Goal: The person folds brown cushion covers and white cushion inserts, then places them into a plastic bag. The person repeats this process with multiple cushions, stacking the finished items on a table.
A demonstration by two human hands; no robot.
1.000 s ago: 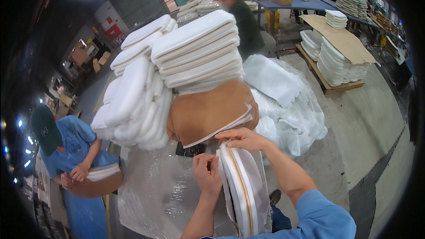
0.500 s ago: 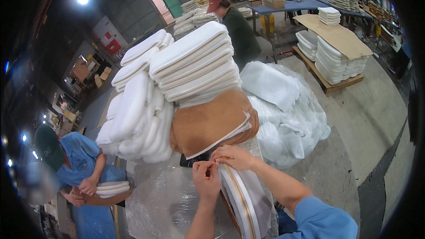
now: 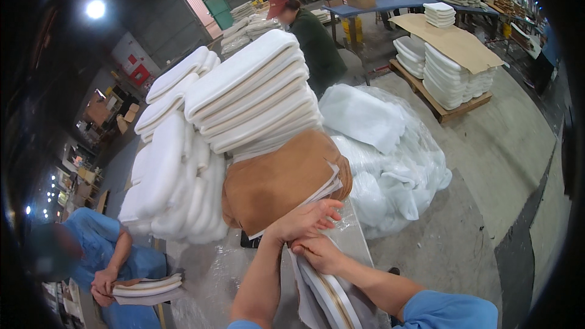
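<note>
Cushion (image 3: 335, 297), white, layered, tan strip along its side: where is it standing?

On its long side, near the right edge of the plastic-covered table (image 3: 213, 286), with its far end pointing toward the brown pieces (image 3: 280, 173). Grey cloth (image 3: 301, 297) is flanking it.

Right grip?

My right hand (image 3: 318, 253): fingers are curling together on the far end. I am probably steadying it there, a soft pad on its side being liable to tip. Whether cloth or padding is lying under the fingertips, I cannot tell.

Left grip?

My left hand (image 3: 306, 219): fingers apart, loosely bent, holding nothing visible, hovering above the far end. Whether its wrist is touching the right fingers, I cannot tell.

Remaining stock?

Brown pieces, one stack, seemingly lying within easy reach. White pads (image 3: 250, 94), behind them, are lying flat, presumably for a steadier pile. Bagged wadding (image 3: 390, 173): sitting beyond the table's right edge.
</note>
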